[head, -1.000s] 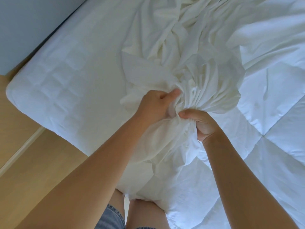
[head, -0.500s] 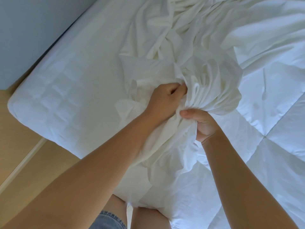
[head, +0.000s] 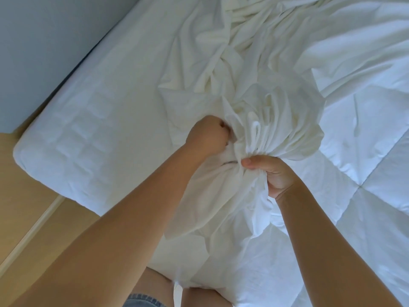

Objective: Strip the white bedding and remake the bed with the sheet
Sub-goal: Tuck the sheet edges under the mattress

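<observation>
Over mattress (head: 99,120), left grip (head: 208,136), right grip (head: 272,173) tight around sheet (head: 278,120)

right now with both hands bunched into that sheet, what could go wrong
The sheet trails away in a twisted rope, so pulling may tighten the tangle. Its folds overlap the quilted duvet, which could get dragged along. The left hand and right hand grip close together, so loose cloth hanging by the legs might be stepped on.

Soft, even daylight; mild blur, faint shadows.
</observation>
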Demonstrator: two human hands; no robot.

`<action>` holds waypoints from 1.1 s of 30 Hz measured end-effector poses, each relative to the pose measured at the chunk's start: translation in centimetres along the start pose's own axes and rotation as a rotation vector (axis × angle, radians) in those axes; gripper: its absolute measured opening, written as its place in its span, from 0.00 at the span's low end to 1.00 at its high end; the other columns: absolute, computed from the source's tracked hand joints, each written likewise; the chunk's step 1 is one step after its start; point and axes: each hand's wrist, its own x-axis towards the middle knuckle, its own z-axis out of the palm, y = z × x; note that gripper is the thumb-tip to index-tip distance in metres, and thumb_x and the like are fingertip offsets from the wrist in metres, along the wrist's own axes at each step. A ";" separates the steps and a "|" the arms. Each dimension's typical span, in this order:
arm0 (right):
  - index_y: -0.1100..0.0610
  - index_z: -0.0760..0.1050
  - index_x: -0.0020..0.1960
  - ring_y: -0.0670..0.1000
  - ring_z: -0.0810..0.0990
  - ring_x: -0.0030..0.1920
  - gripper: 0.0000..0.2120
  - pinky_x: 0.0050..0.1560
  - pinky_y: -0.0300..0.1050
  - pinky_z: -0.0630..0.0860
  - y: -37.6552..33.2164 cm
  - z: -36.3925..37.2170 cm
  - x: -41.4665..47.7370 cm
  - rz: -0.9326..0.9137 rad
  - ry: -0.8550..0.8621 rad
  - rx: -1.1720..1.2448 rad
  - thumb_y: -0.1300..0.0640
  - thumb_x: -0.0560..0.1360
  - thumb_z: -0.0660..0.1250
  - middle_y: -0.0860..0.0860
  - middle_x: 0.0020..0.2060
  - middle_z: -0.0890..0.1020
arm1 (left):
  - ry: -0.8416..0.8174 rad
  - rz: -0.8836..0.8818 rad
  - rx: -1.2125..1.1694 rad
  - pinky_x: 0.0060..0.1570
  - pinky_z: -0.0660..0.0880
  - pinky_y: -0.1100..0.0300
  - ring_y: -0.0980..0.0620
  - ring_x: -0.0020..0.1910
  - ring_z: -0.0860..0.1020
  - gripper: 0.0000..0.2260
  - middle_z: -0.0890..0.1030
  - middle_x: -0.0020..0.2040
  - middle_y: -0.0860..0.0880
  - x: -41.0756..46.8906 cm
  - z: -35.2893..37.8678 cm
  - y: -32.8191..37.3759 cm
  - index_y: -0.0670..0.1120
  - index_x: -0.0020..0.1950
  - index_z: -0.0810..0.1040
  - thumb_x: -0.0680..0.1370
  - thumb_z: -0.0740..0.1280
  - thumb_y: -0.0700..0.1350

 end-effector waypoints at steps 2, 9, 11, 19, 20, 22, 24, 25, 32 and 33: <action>0.57 0.85 0.40 0.53 0.85 0.40 0.14 0.39 0.44 0.80 -0.1 0.4 0.0 0.021 0.037 -0.019 0.59 0.55 0.74 0.54 0.38 0.85 | 0.181 0.106 0.035 0.32 0.64 0.60 0.51 0.33 0.71 0.13 0.74 0.33 0.51 0.8 0.0 1.7 0.46 0.32 0.70 0.77 0.59 0.38; 0.57 0.85 0.40 0.55 0.85 0.41 0.25 0.40 0.48 0.81 -0.3 0.2 -1.7 0.016 0.072 0.009 0.55 0.44 0.85 0.56 0.39 0.85 | 0.375 0.301 -0.448 0.36 0.66 0.61 0.59 0.30 0.67 0.11 0.70 0.30 0.56 -0.2 3.8 4.0 0.44 0.37 0.70 0.79 0.60 0.36; 0.56 0.85 0.43 0.56 0.85 0.45 0.29 0.43 0.50 0.80 0.2 0.0 -2.0 0.021 0.112 0.021 0.52 0.44 0.85 0.56 0.42 0.85 | 0.332 0.337 -0.443 0.37 0.68 0.58 0.57 0.31 0.69 0.09 0.72 0.31 0.54 -0.7 4.2 2.8 0.42 0.39 0.71 0.79 0.60 0.37; 0.58 0.84 0.44 0.56 0.84 0.43 0.12 0.44 0.49 0.80 1.4 0.3 -0.4 -0.115 0.102 0.191 0.65 0.62 0.70 0.56 0.40 0.84 | 0.188 0.391 -0.099 0.56 0.72 0.46 0.50 0.51 0.78 0.16 0.81 0.47 0.53 -2.6 3.5 -1.4 0.47 0.54 0.77 0.76 0.57 0.55; 0.59 0.83 0.45 0.56 0.84 0.43 0.13 0.45 0.50 0.80 1.3 0.3 -0.3 -0.139 0.083 0.212 0.64 0.62 0.70 0.56 0.40 0.84 | 0.208 0.339 -0.107 0.59 0.70 0.47 0.51 0.56 0.76 0.21 0.80 0.55 0.52 -3.0 3.3 -2.1 0.47 0.61 0.76 0.75 0.58 0.58; 0.59 0.83 0.49 0.56 0.83 0.47 0.15 0.48 0.50 0.80 1.3 0.2 -0.2 -0.140 0.016 0.218 0.63 0.62 0.69 0.57 0.44 0.84 | 0.192 0.106 -0.141 0.66 0.66 0.50 0.50 0.65 0.70 0.32 0.72 0.67 0.49 -3.9 2.9 -3.6 0.48 0.70 0.67 0.73 0.59 0.66; 0.58 0.83 0.52 0.56 0.83 0.51 0.16 0.50 0.49 0.79 1.4 -0.2 -0.4 -0.114 -0.016 0.221 0.62 0.66 0.65 0.56 0.48 0.84 | -0.024 -0.203 -0.123 0.66 0.64 0.52 0.46 0.68 0.68 0.42 0.67 0.71 0.46 -4.5 2.4 -5.1 0.48 0.74 0.61 0.69 0.57 0.74; 0.58 0.84 0.51 0.55 0.83 0.51 0.16 0.50 0.48 0.79 1.4 -0.5 -0.6 -0.100 -0.013 0.222 0.63 0.67 0.63 0.56 0.48 0.84 | -0.157 -0.317 -0.117 0.64 0.65 0.53 0.46 0.66 0.71 0.46 0.70 0.70 0.46 -4.8 2.0 -5.5 0.47 0.73 0.64 0.65 0.56 0.77; 0.59 0.84 0.48 0.55 0.84 0.47 0.18 0.47 0.48 0.80 0.8 -1.3 -1.0 -0.023 -0.045 0.053 0.62 0.58 0.76 0.56 0.44 0.85 | -0.249 -0.137 -0.665 0.48 0.78 0.58 0.47 0.48 0.82 0.06 0.85 0.46 0.46 -2.2 -2.2 -5.0 0.46 0.48 0.83 0.73 0.70 0.44; 0.59 0.84 0.47 0.55 0.84 0.47 0.15 0.48 0.49 0.80 0.8 -1.3 -1.1 -0.030 -0.013 0.053 0.64 0.61 0.71 0.56 0.44 0.85 | -0.218 -0.070 -0.582 0.45 0.79 0.58 0.48 0.45 0.83 0.05 0.84 0.44 0.47 -1.7 -2.9 -4.7 0.46 0.46 0.83 0.72 0.71 0.40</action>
